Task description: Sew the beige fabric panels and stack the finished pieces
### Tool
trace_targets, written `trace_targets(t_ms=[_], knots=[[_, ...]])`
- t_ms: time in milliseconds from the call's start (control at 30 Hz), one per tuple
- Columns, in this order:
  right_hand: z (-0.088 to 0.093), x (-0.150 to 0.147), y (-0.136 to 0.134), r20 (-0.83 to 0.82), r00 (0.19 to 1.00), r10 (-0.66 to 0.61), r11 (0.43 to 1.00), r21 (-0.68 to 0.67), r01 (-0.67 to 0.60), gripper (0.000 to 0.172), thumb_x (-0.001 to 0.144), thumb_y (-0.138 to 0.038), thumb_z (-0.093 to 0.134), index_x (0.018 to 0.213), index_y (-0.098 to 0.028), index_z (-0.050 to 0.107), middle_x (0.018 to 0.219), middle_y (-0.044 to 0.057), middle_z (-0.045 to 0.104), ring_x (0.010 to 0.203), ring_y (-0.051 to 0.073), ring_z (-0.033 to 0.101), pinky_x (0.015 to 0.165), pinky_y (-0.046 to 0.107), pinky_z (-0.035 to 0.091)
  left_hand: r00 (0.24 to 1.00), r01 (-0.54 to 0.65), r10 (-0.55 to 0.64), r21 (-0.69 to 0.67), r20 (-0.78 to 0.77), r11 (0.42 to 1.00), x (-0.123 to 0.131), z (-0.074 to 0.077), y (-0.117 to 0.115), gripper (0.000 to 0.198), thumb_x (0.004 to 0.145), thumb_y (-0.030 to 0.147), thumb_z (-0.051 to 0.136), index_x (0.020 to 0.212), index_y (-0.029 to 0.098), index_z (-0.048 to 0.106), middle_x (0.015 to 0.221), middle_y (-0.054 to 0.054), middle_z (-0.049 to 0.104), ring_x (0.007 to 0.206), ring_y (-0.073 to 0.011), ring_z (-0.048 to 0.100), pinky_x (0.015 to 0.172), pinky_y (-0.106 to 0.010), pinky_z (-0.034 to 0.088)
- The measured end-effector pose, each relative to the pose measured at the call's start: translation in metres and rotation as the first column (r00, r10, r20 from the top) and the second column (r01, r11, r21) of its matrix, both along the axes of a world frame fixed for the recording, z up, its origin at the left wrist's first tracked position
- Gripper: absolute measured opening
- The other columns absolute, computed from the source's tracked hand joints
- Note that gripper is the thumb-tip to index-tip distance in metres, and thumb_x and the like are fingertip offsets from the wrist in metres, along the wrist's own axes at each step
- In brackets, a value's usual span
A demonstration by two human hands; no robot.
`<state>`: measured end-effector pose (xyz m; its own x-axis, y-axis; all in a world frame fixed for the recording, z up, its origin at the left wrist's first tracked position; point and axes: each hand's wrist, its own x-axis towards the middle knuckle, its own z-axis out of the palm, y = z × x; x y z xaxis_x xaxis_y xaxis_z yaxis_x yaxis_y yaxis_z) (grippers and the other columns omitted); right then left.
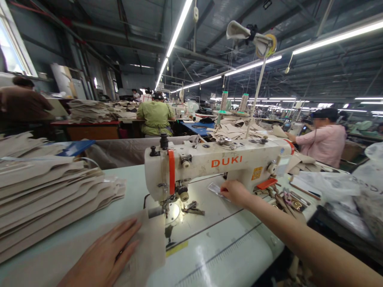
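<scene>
My left hand lies flat with fingers stretched out on a beige fabric piece, left of the needle area. The fabric's right edge lies beside the presser foot of a white sewing machine with orange trim. Under the machine's arm, my right hand has its fingers pinched together at one end of a small whitish, see-through strip. Its fingertips are partly hidden. A small dark metal attachment sits on the machine bed between the needle and my right hand.
Layered beige fabric pieces are stacked high at the left. Scissors and small tools lie at the machine's right end, near plastic bags. Thread cones stand behind. A person in green and one in pink sit farther off.
</scene>
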<state>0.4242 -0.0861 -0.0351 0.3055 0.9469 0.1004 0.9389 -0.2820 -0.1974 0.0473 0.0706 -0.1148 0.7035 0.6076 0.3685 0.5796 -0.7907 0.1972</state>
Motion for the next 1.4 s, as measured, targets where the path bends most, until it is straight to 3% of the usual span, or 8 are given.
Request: trace_targets(t_ms=[433,700,767,833,933,1100,1267,1400], knots=[[0.02,-0.004,-0.017,-0.072,0.997,0.0,0.994,0.113,0.008,0.013,0.085,-0.014,0.055,0.08,-0.017,0.066,0.076,0.004,0.067,0.071,0.017,0.06,0.063,0.024,0.038,1.0,0.016,-0.016,0.032,0.015,0.999,0.001,0.011,-0.008,0.059,0.089,0.062,0.034,0.12,0.024,0.068,0.127,-0.005,0.064,0.116,-0.0283,0.06,0.104,-0.043,0.045],[0.037,-0.069,-0.043,-0.22,0.934,0.281,0.955,0.158,-0.25,0.013,0.09,-0.019,0.05,0.08,-0.019,0.058,0.071,-0.002,0.06,0.064,0.013,0.055,0.059,0.02,0.04,0.967,0.062,-0.015,-0.179,0.253,0.982,0.007,0.062,-0.061,0.051,0.089,0.06,0.038,0.113,0.025,0.067,0.12,-0.005,0.067,0.113,-0.0258,0.061,0.104,-0.04,0.044],[0.038,-0.101,-0.049,-0.225,0.858,0.461,0.885,0.183,-0.428,0.016,0.094,-0.021,0.046,0.083,-0.02,0.057,0.077,0.0,0.061,0.069,0.013,0.056,0.064,0.02,0.041,0.949,0.141,0.045,-0.546,0.313,0.826,0.017,0.071,-0.079,0.06,0.088,0.066,0.035,0.119,0.022,0.062,0.108,-0.008,0.071,0.098,-0.0247,0.068,0.089,-0.037,0.054],[0.038,-0.13,-0.051,-0.144,0.789,0.597,0.802,0.149,-0.579,0.019,0.097,-0.022,0.042,0.086,-0.02,0.058,0.082,0.001,0.062,0.072,0.014,0.056,0.066,0.022,0.041,0.94,0.248,0.083,-0.831,0.33,0.498,0.025,0.073,-0.093,0.072,0.081,0.075,0.039,0.124,0.019,0.056,0.091,-0.009,0.072,0.074,-0.0225,0.07,0.066,-0.033,0.057],[0.033,-0.161,-0.046,-0.027,0.671,0.741,0.668,0.133,-0.732,0.019,0.097,-0.018,0.041,0.093,-0.021,0.059,0.087,0.002,0.063,0.074,0.015,0.056,0.068,0.023,0.04,0.923,0.328,0.131,-0.918,0.362,0.224,0.025,0.071,-0.104,0.078,0.066,0.073,0.065,0.12,0.018,0.055,0.077,-0.005,0.069,0.055,-0.0173,0.065,0.052,-0.026,0.05],[0.009,-0.175,-0.031,-0.395,0.629,0.67,0.741,0.401,-0.538,0.004,0.089,-0.02,0.055,0.086,-0.019,0.058,0.081,0.001,0.06,0.074,0.015,0.056,0.068,0.023,0.042,0.885,0.305,0.25,-0.895,0.392,0.325,0.006,0.075,-0.108,0.058,0.067,0.057,0.075,0.107,0.017,0.062,0.072,-0.001,0.065,0.053,-0.0145,0.061,0.052,-0.025,0.048],[-0.018,-0.173,-0.011,-0.902,0.222,0.369,0.913,0.307,-0.27,0.031,0.073,-0.038,0.074,0.09,-0.019,0.057,0.064,-0.005,0.057,0.055,0.011,0.055,0.056,0.023,0.043,0.892,0.193,0.274,-0.851,0.36,0.489,0.004,0.08,-0.105,0.049,0.071,0.05,0.068,0.104,0.015,0.063,0.064,0.001,0.062,0.051,-0.0154,0.06,0.052,-0.026,0.049],[-0.026,-0.168,0.005,-0.965,0.05,0.256,0.952,0.243,-0.186,0.044,0.059,-0.05,0.081,0.078,-0.017,0.058,0.06,-0.005,0.06,0.055,0.012,0.061,0.059,0.025,0.047,0.93,0.064,0.167,-0.592,0.328,0.803,0.006,0.077,-0.096,0.033,0.081,0.038,0.054,0.104,0.017,0.065,0.071,-0.002,0.068,0.065,-0.0201,0.067,0.062,-0.031,0.054]])
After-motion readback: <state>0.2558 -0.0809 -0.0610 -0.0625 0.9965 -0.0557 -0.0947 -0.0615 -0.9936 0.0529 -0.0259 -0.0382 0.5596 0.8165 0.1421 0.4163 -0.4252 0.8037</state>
